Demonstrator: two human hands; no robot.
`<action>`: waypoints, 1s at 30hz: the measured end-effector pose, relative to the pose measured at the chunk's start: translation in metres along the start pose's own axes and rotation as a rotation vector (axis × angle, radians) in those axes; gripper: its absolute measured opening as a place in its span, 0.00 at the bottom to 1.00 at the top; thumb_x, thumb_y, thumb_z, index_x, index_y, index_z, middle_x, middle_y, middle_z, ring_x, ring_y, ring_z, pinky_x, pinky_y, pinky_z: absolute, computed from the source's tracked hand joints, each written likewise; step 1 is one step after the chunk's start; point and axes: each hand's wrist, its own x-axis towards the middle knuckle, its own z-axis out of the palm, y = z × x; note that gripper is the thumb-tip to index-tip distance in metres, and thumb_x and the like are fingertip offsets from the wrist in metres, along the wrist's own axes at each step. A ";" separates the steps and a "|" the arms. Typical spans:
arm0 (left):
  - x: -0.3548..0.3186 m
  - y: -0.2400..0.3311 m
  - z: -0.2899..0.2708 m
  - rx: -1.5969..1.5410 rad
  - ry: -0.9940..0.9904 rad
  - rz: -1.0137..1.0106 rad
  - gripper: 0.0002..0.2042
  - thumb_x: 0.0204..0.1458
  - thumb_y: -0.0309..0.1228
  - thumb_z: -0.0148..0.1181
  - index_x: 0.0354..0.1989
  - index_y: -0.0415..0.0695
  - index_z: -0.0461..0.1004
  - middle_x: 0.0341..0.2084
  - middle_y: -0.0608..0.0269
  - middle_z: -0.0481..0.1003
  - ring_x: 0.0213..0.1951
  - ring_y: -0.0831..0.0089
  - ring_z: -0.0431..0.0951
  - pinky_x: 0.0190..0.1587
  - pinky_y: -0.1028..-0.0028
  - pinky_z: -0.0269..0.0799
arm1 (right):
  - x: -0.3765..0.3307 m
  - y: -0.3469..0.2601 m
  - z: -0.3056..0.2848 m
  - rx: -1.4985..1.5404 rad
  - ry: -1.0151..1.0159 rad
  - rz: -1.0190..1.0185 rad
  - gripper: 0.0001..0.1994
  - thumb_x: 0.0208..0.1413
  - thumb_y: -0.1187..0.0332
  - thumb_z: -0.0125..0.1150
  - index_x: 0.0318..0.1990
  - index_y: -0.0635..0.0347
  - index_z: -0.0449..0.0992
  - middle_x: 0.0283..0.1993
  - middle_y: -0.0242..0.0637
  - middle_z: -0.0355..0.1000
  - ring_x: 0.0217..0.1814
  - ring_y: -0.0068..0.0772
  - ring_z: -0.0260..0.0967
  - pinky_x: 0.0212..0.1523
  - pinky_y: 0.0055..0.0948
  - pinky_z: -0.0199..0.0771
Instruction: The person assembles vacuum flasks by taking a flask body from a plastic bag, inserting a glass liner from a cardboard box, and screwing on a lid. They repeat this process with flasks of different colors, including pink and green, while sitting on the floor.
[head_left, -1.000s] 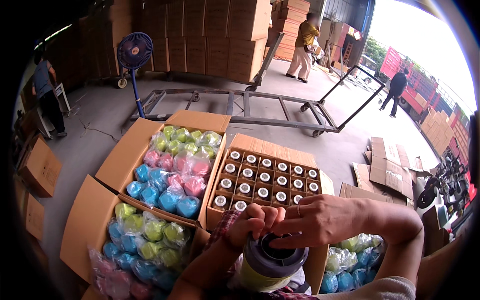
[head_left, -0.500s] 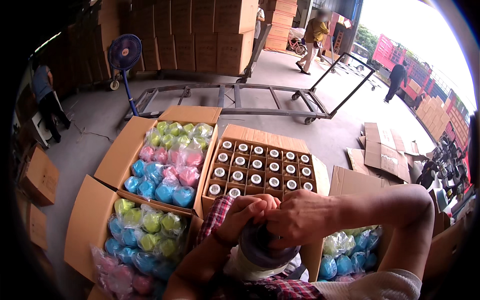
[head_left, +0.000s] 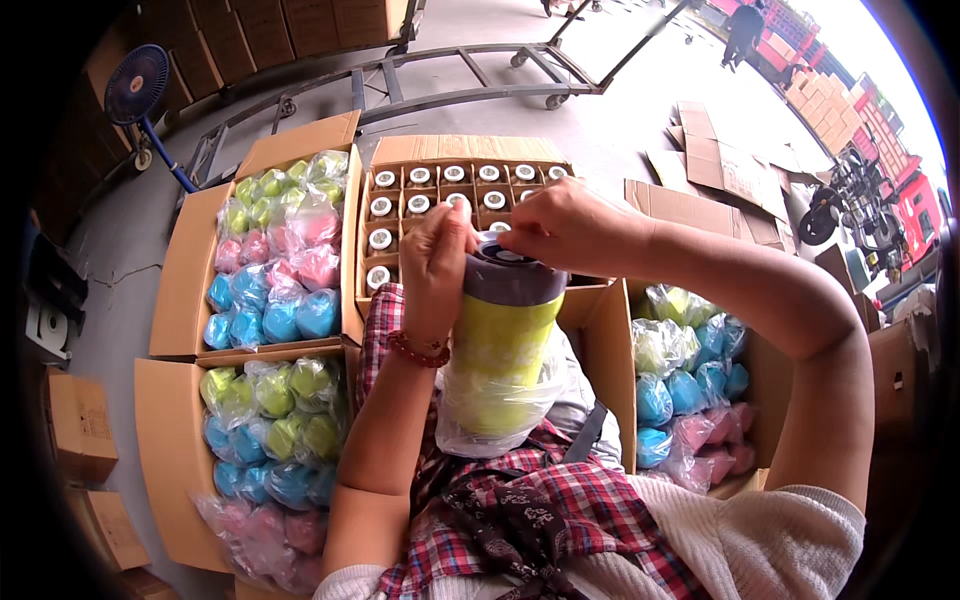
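A large yellow-green cup (head_left: 500, 345) with a grey upper band stands upright before my body. Crumpled clear plastic (head_left: 500, 412) wraps its lower part. My left hand (head_left: 440, 262) is closed at the left side of the cup's top, thumb uppermost, with a beaded bracelet on the wrist. From the other side my right hand (head_left: 572, 224) comes over the top, fingers bent and pinching at the rim. Between the hands show a dark round top and a bit of white; exactly what the fingertips pinch is partly hidden.
Ahead, a divided carton (head_left: 470, 148) holds white-capped bottles. Cartons of bagged green, blue and pink items flank me: two at left (head_left: 180, 285) (head_left: 170, 450), one at right (head_left: 612, 360). Beyond are a fan (head_left: 137, 85), a metal cart (head_left: 450, 97), flattened cardboard (head_left: 720, 170) and a distant person (head_left: 742, 35).
My view has tipped down, so the cartons sit higher in the picture. The cup now shows its yellow-green side. Both hands stay at its top, a little further apart.
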 end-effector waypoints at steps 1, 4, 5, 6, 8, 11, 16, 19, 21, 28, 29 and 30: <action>0.002 -0.004 -0.010 -0.034 0.010 -0.006 0.18 0.63 0.33 0.46 0.19 0.41 0.65 0.17 0.71 0.66 0.21 0.83 0.62 0.27 0.80 0.59 | -0.008 -0.009 -0.002 -0.002 0.171 -0.134 0.22 0.53 0.47 0.57 0.37 0.59 0.80 0.34 0.40 0.76 0.38 0.41 0.74 0.39 0.39 0.73; 0.001 0.007 -0.032 0.099 0.028 -0.106 0.20 0.64 0.35 0.44 0.19 0.41 0.67 0.21 0.63 0.75 0.22 0.83 0.65 0.30 0.80 0.63 | -0.037 -0.042 0.035 -0.067 0.455 -0.526 0.23 0.51 0.47 0.60 0.42 0.59 0.76 0.54 0.37 0.70 0.63 0.42 0.61 0.61 0.54 0.58; 0.000 0.004 -0.041 0.030 -0.013 -0.053 0.21 0.64 0.37 0.44 0.19 0.41 0.66 0.23 0.58 0.77 0.25 0.78 0.71 0.35 0.77 0.67 | -0.042 -0.052 0.059 -0.078 0.447 -0.588 0.19 0.51 0.51 0.59 0.41 0.58 0.75 0.54 0.36 0.70 0.66 0.42 0.57 0.65 0.60 0.49; 0.001 0.004 -0.046 0.008 -0.057 -0.092 0.23 0.65 0.40 0.41 0.19 0.40 0.67 0.25 0.54 0.78 0.30 0.72 0.76 0.40 0.73 0.70 | -0.044 -0.056 0.082 -0.089 0.436 -0.640 0.15 0.51 0.55 0.59 0.39 0.57 0.75 0.54 0.35 0.69 0.68 0.43 0.54 0.68 0.67 0.39; 0.002 0.006 -0.052 -0.018 -0.079 -0.143 0.26 0.66 0.44 0.34 0.20 0.41 0.67 0.26 0.50 0.78 0.33 0.66 0.77 0.48 0.66 0.69 | -0.041 -0.053 0.106 -0.210 0.422 -0.721 0.10 0.49 0.63 0.57 0.38 0.55 0.76 0.51 0.33 0.70 0.68 0.41 0.54 0.70 0.69 0.33; 0.007 0.013 -0.071 -0.164 -0.235 -0.158 0.34 0.65 0.52 0.21 0.20 0.41 0.68 0.27 0.47 0.78 0.39 0.62 0.77 0.58 0.64 0.61 | -0.019 -0.055 0.098 -0.225 0.766 -0.778 0.06 0.45 0.67 0.55 0.29 0.56 0.76 0.44 0.32 0.72 0.64 0.37 0.58 0.69 0.69 0.38; -0.023 0.010 -0.082 -0.232 0.032 -0.050 0.40 0.54 0.65 0.43 0.56 0.37 0.65 0.52 0.57 0.69 0.52 0.68 0.69 0.59 0.66 0.58 | 0.036 -0.064 0.025 -0.177 1.020 -0.783 0.06 0.46 0.67 0.55 0.28 0.55 0.77 0.33 0.27 0.68 0.56 0.33 0.62 0.68 0.66 0.38; -0.019 0.029 -0.077 0.238 -0.141 -0.023 0.22 0.55 0.45 0.59 0.48 0.39 0.69 0.43 0.62 0.71 0.46 0.71 0.70 0.52 0.70 0.63 | 0.047 -0.057 0.022 -0.060 0.943 -0.601 0.07 0.46 0.63 0.58 0.24 0.55 0.76 0.36 0.28 0.68 0.52 0.32 0.63 0.67 0.63 0.42; -0.031 0.003 -0.108 0.193 -0.055 -0.071 0.22 0.59 0.43 0.54 0.54 0.39 0.66 0.48 0.61 0.70 0.48 0.70 0.70 0.54 0.69 0.64 | 0.056 -0.043 0.049 0.219 0.956 -0.453 0.06 0.48 0.65 0.61 0.29 0.56 0.75 0.41 0.30 0.70 0.51 0.35 0.65 0.64 0.57 0.50; -0.074 -0.061 -0.177 -0.212 0.361 -0.381 0.22 0.63 0.40 0.44 0.57 0.35 0.66 0.52 0.52 0.72 0.49 0.63 0.75 0.52 0.65 0.73 | -0.031 0.021 0.203 0.428 0.501 -0.202 0.31 0.46 0.73 0.61 0.61 0.56 0.62 0.65 0.48 0.58 0.55 0.50 0.67 0.52 0.43 0.69; -0.085 -0.073 -0.173 0.149 0.233 -0.245 0.18 0.61 0.34 0.46 0.54 0.34 0.68 0.47 0.50 0.74 0.43 0.62 0.79 0.45 0.65 0.78 | -0.042 0.014 0.220 0.266 0.401 -0.221 0.36 0.45 0.71 0.62 0.65 0.55 0.57 0.70 0.47 0.50 0.58 0.52 0.66 0.54 0.45 0.66; -0.087 -0.074 -0.163 0.090 0.217 -0.269 0.19 0.61 0.34 0.45 0.54 0.34 0.68 0.47 0.50 0.74 0.43 0.61 0.78 0.45 0.65 0.78 | -0.050 0.006 0.216 0.197 0.376 -0.302 0.37 0.46 0.68 0.63 0.66 0.57 0.55 0.71 0.47 0.49 0.61 0.50 0.64 0.55 0.46 0.64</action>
